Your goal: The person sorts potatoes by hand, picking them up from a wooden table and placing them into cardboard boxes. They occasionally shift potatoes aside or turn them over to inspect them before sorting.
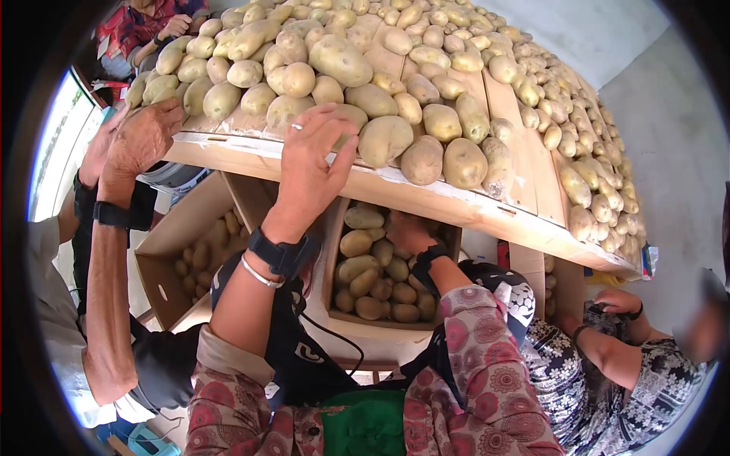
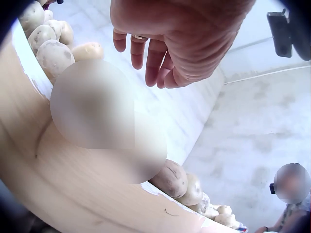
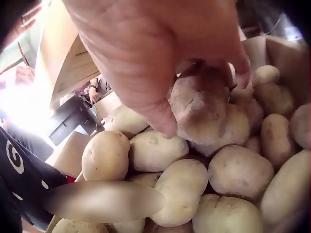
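Observation:
Potatoes lie heaped on a slatted wooden table (image 1: 365,178). My left hand (image 1: 315,156) hovers at the table's front edge, beside a large potato (image 1: 385,141). In the left wrist view, its fingers (image 2: 155,60) hang loosely with nothing between them. Down in a cardboard box (image 1: 329,266) of potatoes below the edge is my right hand (image 1: 411,234). Seen from the right wrist, thumb and fingers grip a brownish potato (image 3: 197,104) on top of the others. The far fingers are partly hidden behind it.
A second cardboard box (image 1: 163,243) with potatoes stands to the left. Another person's hands (image 1: 144,137) reach to the table at left. A person in a patterned outfit (image 1: 646,372) sits at right, and someone in red (image 1: 137,30) is at the far left.

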Motion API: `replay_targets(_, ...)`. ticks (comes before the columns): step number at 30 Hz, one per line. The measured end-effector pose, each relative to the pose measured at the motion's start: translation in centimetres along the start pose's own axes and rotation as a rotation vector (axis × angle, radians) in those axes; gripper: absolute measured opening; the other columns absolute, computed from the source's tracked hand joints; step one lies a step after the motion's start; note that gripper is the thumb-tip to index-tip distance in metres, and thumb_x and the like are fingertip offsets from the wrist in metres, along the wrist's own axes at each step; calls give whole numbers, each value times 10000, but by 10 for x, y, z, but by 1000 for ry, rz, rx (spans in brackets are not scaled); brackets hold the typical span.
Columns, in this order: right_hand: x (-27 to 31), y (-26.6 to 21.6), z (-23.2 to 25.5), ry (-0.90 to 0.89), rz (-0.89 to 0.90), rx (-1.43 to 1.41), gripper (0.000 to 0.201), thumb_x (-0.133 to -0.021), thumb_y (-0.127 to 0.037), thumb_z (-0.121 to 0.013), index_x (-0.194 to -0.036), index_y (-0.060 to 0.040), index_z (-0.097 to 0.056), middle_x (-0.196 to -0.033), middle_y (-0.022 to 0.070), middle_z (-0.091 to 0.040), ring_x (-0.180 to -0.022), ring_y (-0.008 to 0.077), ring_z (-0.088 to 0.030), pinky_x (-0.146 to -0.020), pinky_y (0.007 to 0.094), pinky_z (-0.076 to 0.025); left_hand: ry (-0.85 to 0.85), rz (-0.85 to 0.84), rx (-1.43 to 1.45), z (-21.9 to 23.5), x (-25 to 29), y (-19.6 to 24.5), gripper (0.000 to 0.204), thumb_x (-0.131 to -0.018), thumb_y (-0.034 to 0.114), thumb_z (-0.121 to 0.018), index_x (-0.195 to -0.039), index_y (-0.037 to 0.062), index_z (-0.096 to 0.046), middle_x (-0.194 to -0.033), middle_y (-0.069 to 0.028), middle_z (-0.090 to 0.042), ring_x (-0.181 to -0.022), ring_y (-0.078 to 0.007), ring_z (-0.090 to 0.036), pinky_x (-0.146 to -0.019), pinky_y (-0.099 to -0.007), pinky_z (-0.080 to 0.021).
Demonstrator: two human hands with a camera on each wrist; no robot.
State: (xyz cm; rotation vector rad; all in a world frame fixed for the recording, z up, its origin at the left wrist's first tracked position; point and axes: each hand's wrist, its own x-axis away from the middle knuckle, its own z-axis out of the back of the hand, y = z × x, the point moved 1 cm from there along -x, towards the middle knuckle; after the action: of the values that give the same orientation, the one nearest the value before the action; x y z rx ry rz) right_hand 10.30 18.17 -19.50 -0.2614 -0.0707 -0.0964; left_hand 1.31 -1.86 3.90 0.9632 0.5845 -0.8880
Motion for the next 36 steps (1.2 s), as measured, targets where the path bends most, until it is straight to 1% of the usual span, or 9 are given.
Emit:
replay_targets(5, -6, 3, 1, -183, -63, -4, 647, -740, -164, -600, -1328, 11, -396, -1347, 261, -417, -1240, 412, -407, -1025, 477, -349, -11, 25, -3, 5, 0, -3, 141, -772, -22, -621, -904, 27, -617, -966, -107, -640, -1098, -333, -551, -917, -387, -415)
replay_targets(11, 21, 6, 38, 44, -56, -90, 741, -639, -347, -679, -1242, 38, -484, -1289, 270, -474, -1199, 415, -453, -997, 458, -391, -34, 11, 22, -3, -2, 5, 151, -767, -34, -620, -906, 24, -617, -965, -106, -637, -1089, -336, -552, -923, -391, -416)
replay_targets(14, 37, 14, 35, -509, -260, -202, 787, -607, -376, -701, -1234, 44, -478, -1209, 266, -536, -1170, 417, -474, -969, 447, -420, -53, -4, 45, -16, 0, 9, 153, -766, -35, -619, -907, 22, -616, -964, -106, -636, -1087, -333, -553, -926, -389, -414)
replay_targets(19, 67, 17, -9, -135, 34, -288, 638, -669, -302, -710, -1204, -31, -492, -1093, 254, -580, -1009, 401, -566, -857, 437, -474, -97, -11, 89, -33, -2, 21, 153, -768, -34, -609, -911, 22, -616, -968, -106, -636, -1097, -330, -548, -929, -386, -410)
replay_targets(22, 72, -24, 83, -380, 72, -551, 593, -674, -229, -724, -1202, -67, -509, -1087, 191, -590, -999, 345, -583, -863, 393, -476, -92, -18, 101, -39, -3, 20, 162, -766, -35, -606, -915, 27, -616, -973, -105, -638, -1098, -333, -546, -924, -391, -412)
replay_targets(26, 106, -36, 214, -114, 261, -994, 565, -691, -130, -734, -1214, -132, -520, -1056, 45, -619, -972, 198, -596, -866, 310, -472, -29, -48, 95, -49, -6, 20, 174, -733, -17, -634, -892, 48, -609, -951, -102, -640, -1051, -343, -560, -896, -416, -422)
replay_targets(29, 131, 3, 256, 319, 44, -1365, 573, -693, -49, -722, -1222, -126, -517, -1055, 28, -613, -932, 121, -595, -814, 265, -497, -49, -27, 63, -48, -5, 20, 168, -747, -23, -628, -901, 41, -610, -960, -101, -645, -1080, -338, -555, -917, -403, -414)
replay_targets(32, 128, 63, 248, 915, -250, -840, 484, -806, -83, -662, -1252, -58, -478, -1079, 71, -596, -912, 141, -581, -803, 273, -492, -89, -14, 59, -55, 0, 21, 155, -765, -30, -621, -907, 32, -611, -967, -101, -650, -1108, -334, -550, -934, -394, -411)
replay_targets(36, 122, 81, 247, 935, -288, -557, 509, -860, -136, -614, -1325, -41, -430, -1202, 193, -545, -1056, 266, -563, -914, 378, -445, -115, -8, 44, -57, -3, 25, 148, -770, -33, -618, -902, 34, -613, -965, -105, -651, -1115, -338, -549, -927, -397, -418)
